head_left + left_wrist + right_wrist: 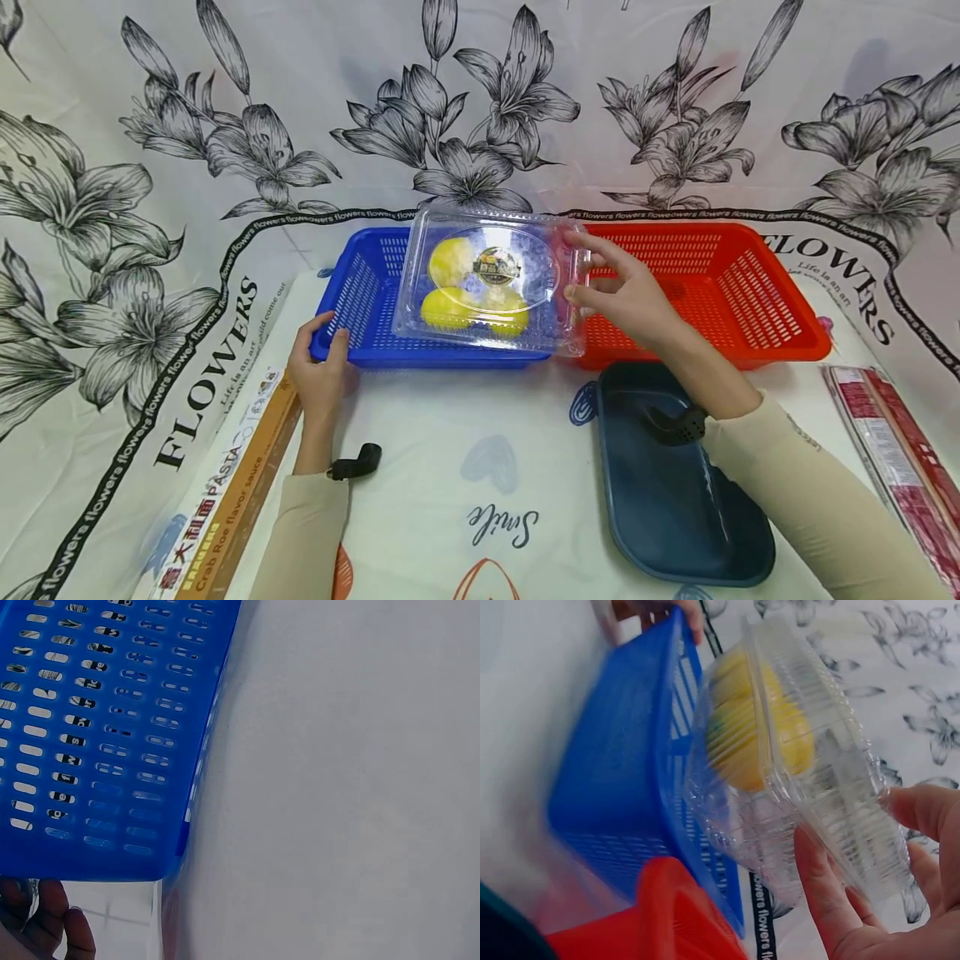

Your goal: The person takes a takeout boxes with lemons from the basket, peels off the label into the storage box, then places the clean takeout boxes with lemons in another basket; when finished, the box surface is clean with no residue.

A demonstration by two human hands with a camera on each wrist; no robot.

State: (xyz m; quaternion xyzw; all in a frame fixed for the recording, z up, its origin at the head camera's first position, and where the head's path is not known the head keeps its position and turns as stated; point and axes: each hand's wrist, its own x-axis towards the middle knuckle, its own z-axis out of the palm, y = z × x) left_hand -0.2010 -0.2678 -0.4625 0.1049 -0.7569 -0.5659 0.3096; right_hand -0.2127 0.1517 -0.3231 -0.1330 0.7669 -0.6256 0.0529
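A clear lidded plastic box (491,279) with several yellow fruits (450,308) inside is held above the blue basket (442,360). My right hand (626,292) pinches the box's right end between thumb and fingers; in the right wrist view the box (840,795) is tilted and the right hand (900,900) grips its end. My left hand (318,367) holds the left end of the blue basket, its fingers at the rim. The left wrist view has the left hand (49,922) at the basket's corner (150,862).
A red basket (757,292) stands right of the blue one. The dark blue tray (667,500) lies below it, under my right forearm. Long pasta packages (240,492) lie on the left, and a red and white package (892,458) on the right. Flowered cloth hangs behind.
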